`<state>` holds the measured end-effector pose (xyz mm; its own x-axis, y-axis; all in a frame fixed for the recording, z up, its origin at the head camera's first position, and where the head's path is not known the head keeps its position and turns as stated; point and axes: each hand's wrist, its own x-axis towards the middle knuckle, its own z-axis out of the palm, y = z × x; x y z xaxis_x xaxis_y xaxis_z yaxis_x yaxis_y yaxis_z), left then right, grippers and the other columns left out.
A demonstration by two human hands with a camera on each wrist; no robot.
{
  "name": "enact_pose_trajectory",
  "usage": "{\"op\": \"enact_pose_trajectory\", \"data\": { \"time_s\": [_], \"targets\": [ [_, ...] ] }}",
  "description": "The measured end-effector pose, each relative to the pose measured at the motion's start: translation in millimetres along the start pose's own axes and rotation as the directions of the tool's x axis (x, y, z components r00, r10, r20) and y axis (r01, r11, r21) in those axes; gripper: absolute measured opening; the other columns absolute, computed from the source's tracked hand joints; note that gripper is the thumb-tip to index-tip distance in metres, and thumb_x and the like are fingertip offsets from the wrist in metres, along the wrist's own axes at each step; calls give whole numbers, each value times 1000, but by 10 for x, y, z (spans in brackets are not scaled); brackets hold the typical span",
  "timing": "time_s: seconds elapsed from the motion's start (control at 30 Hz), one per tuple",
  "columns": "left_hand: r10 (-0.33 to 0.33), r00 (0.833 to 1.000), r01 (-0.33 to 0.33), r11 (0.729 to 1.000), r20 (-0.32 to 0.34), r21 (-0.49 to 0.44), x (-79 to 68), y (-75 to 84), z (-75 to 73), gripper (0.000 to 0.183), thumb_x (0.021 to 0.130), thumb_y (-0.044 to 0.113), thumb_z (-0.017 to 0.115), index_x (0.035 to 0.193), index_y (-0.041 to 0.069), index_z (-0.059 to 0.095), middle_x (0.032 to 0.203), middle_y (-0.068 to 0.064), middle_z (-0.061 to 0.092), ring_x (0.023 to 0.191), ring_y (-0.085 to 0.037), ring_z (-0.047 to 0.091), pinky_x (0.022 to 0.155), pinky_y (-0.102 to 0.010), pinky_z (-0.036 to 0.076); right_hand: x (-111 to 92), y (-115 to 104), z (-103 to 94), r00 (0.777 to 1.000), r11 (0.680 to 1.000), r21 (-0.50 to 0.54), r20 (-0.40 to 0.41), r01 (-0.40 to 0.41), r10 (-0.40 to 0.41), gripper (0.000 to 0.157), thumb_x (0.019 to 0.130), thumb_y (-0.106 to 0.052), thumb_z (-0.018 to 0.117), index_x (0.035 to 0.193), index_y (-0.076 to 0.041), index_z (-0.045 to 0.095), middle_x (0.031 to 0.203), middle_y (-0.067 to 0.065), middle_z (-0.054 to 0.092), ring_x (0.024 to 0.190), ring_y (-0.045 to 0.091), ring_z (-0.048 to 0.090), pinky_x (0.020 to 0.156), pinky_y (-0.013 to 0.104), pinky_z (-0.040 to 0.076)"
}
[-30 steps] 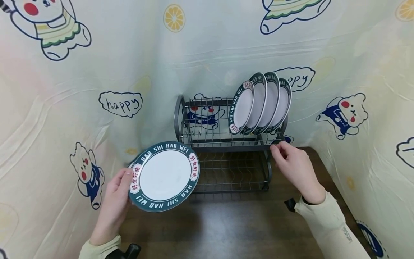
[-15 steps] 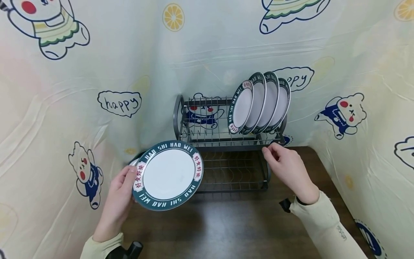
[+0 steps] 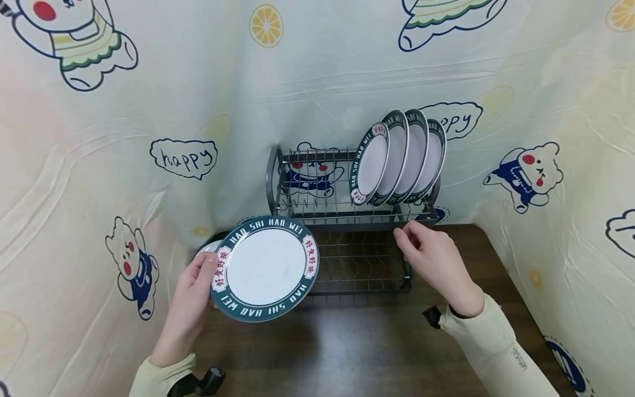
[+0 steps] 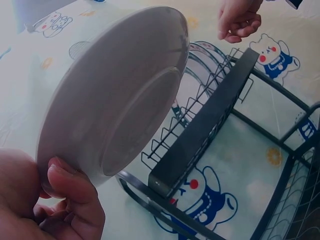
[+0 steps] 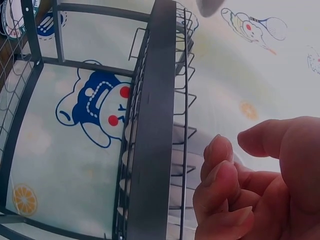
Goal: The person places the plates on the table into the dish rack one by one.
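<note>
My left hand (image 3: 190,300) grips the left rim of a white plate (image 3: 265,267) with a dark green lettered border, thumb on its face. The plate is held tilted in the air before the left part of a two-tier dish rack (image 3: 342,227). In the left wrist view, the plate's underside (image 4: 120,95) shows, fingers curled at its edge. Several matching plates (image 3: 369,165) stand on edge on the rack's upper tier, at the right. Near the rack's right front edge, my right hand (image 3: 439,264) holds nothing; its fingers (image 5: 217,185) are loosely curled, thumb apart.
Another plate (image 3: 210,246) lies behind the held one at the left, mostly hidden. Below, the rack's lower wire tier (image 3: 357,264) meets the brown tabletop (image 3: 347,342). A printed cloth (image 3: 317,71) hangs behind and on both sides.
My left hand has moved a little to the right with the plate, uncovering more of the plate behind. The right hand has shifted left along the rack's front and slightly down.
</note>
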<state>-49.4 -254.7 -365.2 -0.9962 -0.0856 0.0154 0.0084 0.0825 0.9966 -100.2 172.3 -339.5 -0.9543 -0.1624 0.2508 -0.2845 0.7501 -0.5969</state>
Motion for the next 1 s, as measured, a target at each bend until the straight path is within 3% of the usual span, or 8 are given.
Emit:
{"op": "enact_pose_trajectory", "data": {
  "time_s": [0.43, 1.0],
  "targets": [
    [10, 999, -10, 1000, 32, 1, 47, -1, 89, 31, 112, 34, 44, 116, 6, 58, 82, -1, 70, 62, -16, 66, 49, -25, 49, 2, -38, 48, 1000, 1000, 5, -3, 13, -13, 23, 106, -23, 58, 87, -12, 64, 58, -3, 46, 51, 16, 45, 47, 31, 36],
    [26, 997, -25, 1000, 67, -18, 125, 47, 295, 33, 113, 34, 44, 110, 4, 56, 81, -1, 70, 62, -13, 67, 50, -23, 51, -16, -82, 54, 999, 999, 19, -1, 40, -40, 24, 106, -23, 58, 85, -13, 63, 58, -4, 46, 51, 15, 45, 47, 30, 36]
  ]
}}
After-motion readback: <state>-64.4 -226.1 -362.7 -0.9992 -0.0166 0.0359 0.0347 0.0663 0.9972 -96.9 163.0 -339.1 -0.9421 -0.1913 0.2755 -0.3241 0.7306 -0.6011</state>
